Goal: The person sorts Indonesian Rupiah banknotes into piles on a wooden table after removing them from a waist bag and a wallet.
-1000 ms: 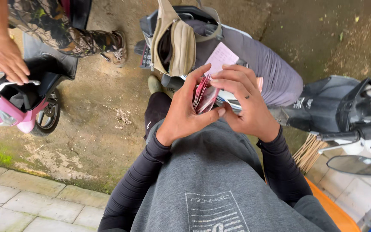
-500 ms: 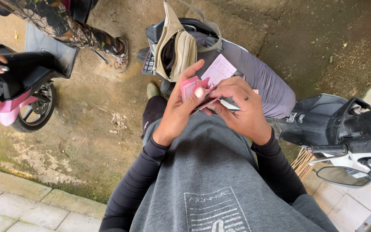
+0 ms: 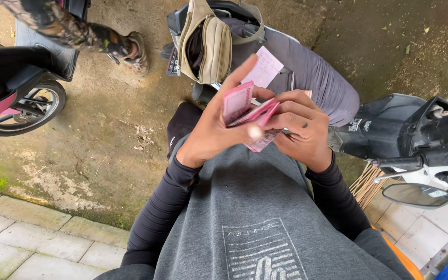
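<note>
1. The left hand [image 3: 216,132] was raised in front of the chest, palm turned toward the camera, with the thumb pressed across a bundle of pink banknotes [image 3: 245,114] and the fingers closed behind them.
2. One note at the front of the bundle stood lifted and bent upward, away from the rest.
3. The right hand [image 3: 302,127] met the left at the bundle, its fingers curled over the right edge of the notes, so both hands were closed on the same stack.
4. A pale pink paper slip [image 3: 265,67] stuck up behind the notes, between the two hands; which hand pinched it could not be told.
5. Both forearms, in black sleeves, angled inward from the sides of a grey shirt [image 3: 255,218] and converged at the wrists.
6. The notes were held in the air above the seat of a grey scooter [image 3: 317,78], on which a tan waist bag [image 3: 208,44] lay unzipped.
7. A second, black scooter [image 3: 416,135] with its mirror stood to the right.
8. At upper left, another person's leg in patterned trousers [image 3: 63,26] rested beside a black and pink scooter [image 3: 16,88] on the concrete ground.
</note>
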